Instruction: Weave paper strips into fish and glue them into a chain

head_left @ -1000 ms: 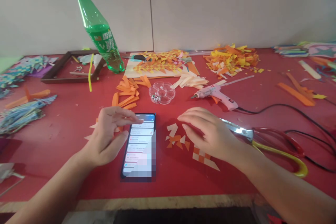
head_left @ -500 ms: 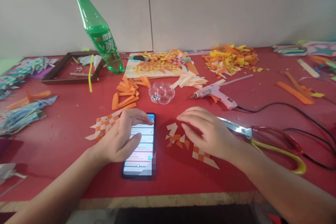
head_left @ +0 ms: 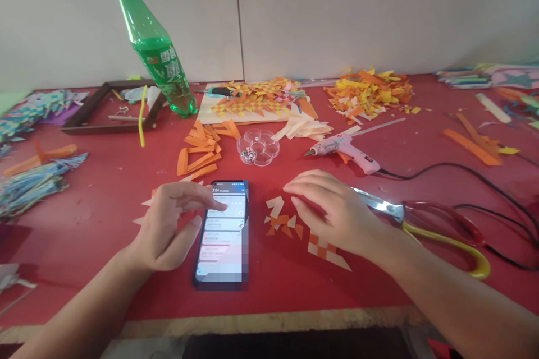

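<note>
A smartphone (head_left: 217, 238) lies face up on the red table with its screen lit, showing a stack of light panels. Over its upper left side is my left hand (head_left: 170, 224), index finger stretched onto the screen and thumb apart, holding nothing. Partly under that hand sits an orange-and-white woven paper piece (head_left: 147, 202), mostly hidden. My right hand (head_left: 324, 205) rests on the table, fingers loosely curved, thumb apart from them, with nothing seen in it. Beside it are small paper scraps (head_left: 284, 221) and another checkered woven paper piece (head_left: 326, 251).
Scissors (head_left: 387, 210) with red and yellow handles lie right of my right hand. Behind are a pink glue gun (head_left: 345, 151) with its cord, a clear flower-shaped tray (head_left: 258, 147), orange paper strips (head_left: 197, 151), a green bottle (head_left: 155, 50), a brown frame (head_left: 84, 109) and paper scraps (head_left: 366, 92).
My left hand has moved left across the phone, covering more of the woven piece. The panels on the screen have shifted, and a clock shows at the top. My right hand stays put.
</note>
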{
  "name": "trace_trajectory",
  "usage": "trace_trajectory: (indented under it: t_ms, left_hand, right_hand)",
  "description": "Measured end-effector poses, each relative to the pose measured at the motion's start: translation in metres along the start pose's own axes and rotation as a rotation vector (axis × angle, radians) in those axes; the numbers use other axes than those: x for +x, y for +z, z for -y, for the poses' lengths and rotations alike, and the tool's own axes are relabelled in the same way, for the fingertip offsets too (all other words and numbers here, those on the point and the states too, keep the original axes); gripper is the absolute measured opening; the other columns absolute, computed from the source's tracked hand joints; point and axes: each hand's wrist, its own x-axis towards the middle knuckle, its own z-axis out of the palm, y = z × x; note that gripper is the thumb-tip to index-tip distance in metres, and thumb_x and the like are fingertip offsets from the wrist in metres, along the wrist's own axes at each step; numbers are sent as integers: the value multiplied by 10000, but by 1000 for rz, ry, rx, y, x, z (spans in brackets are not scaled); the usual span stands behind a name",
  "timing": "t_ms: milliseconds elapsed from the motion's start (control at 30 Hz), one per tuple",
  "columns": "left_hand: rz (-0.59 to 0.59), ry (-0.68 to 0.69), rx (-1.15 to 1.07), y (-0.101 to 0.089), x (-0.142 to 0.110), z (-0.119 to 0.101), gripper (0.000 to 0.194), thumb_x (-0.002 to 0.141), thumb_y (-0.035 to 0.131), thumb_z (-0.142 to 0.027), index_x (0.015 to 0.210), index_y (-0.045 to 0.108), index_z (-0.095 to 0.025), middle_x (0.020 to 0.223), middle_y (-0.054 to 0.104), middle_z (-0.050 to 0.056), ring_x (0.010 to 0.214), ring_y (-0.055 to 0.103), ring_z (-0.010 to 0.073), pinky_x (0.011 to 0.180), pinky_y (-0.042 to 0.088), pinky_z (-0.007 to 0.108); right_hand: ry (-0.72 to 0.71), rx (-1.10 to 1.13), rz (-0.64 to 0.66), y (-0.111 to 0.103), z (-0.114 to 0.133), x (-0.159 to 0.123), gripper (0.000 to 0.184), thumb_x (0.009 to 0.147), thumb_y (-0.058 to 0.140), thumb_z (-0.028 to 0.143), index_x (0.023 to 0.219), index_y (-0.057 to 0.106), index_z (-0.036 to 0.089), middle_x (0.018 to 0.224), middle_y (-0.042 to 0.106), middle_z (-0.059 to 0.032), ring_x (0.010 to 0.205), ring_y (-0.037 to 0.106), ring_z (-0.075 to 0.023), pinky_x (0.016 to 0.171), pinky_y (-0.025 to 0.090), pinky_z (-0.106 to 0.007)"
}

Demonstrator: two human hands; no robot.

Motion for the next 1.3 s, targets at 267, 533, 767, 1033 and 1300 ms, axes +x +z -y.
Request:
trace_trajectory:
  t_ms: [267,533,767,1033,1300]
  left_hand:
    - [92,84,63,2,6,3,541,810,480,16,1285,399,-228,1100,565,93,1001,712,287,826,605,460]
    - [142,78,155,3,8,6,514,813,495,-13,1280,396,-203,1134,554,121,1060,675,295,856,585,481]
    - [195,-118,637,-1,4,-35,757,817,676,-329,1441,254,-247,1476,399,200,1326,462,420,1005,474,631]
    - [100,-117,1068,57,-12,-58,680,853,608,-445,1379,280,-165,1356,454,281,1181,564,482,751,596,569]
    - [180,-372,1289,82,34,-55,599,819,531,-231,1401,391,-201,1449,432,252,1093,610,457,565,581,437]
  right_hand:
    - [3,6,12,1,-1,0,196,905,541,105,1058,664,105,980,717,-101,965,628,-202,862,560,-378]
    - [-3,11,5,1,-1,0,196,900,548,101,1057,666,107,974,715,-103,962,633,-203,851,565,-378]
    - [-3,1,-14,0,-1,1,191,900,545,108,1050,664,122,965,719,-99,957,640,-208,848,571,-391]
    - [22,11,-1,0,-1,0,213,909,526,134,1071,661,164,992,722,-86,981,645,-215,867,573,-425]
    - [26,5,-13,0,-3,-1,208,914,518,135,1064,657,175,986,719,-86,979,650,-223,861,573,-435]
